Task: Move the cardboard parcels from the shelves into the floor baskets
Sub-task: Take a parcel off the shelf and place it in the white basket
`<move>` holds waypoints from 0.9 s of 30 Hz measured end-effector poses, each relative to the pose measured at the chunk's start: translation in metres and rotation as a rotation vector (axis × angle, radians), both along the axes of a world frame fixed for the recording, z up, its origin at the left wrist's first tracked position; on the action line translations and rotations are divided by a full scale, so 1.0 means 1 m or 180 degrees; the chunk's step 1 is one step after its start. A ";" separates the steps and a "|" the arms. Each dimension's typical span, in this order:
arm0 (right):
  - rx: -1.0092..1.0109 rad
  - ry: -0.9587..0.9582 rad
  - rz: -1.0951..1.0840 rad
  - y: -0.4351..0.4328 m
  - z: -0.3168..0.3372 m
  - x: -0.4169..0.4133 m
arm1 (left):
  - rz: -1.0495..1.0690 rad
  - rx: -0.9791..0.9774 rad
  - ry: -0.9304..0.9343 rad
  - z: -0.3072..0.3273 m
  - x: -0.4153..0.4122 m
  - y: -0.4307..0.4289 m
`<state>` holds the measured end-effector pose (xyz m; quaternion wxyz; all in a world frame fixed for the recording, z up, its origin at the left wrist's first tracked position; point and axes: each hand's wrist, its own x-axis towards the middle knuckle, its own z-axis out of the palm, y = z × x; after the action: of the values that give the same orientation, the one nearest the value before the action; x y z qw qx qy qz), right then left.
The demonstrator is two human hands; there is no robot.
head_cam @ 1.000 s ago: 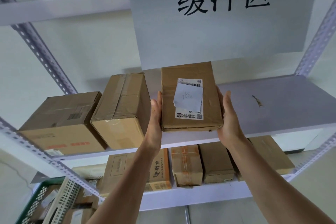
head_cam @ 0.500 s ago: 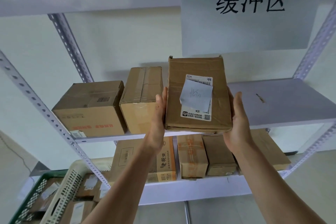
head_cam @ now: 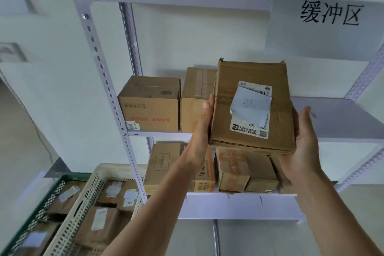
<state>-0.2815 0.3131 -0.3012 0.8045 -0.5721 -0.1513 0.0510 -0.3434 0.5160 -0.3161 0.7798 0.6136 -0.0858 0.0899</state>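
Below, both baskets (head_cam: 91, 189) hold parcels (head_cam: 99, 224).

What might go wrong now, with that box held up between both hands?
The parcel is only pressed between the left hand and right hand, palms on its sides, so it might slip. The loose paper slip on its label may flutter off. The cream basket already holds parcels, so landing room looks tight.
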 end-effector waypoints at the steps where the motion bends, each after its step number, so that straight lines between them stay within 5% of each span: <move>1: 0.0016 -0.0019 0.0029 0.006 0.001 -0.009 | 0.0007 -0.0028 -0.0007 0.002 -0.011 0.005; 27: -0.0457 0.0717 0.1930 0.348 -0.109 -0.195 | 0.2004 -0.0339 0.1080 -0.100 -0.296 0.282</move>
<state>-0.4770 0.6613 -0.4102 0.7220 -0.5470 -0.2207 0.3616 -0.6391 0.7978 -0.4164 0.7478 0.5747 0.2429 0.2269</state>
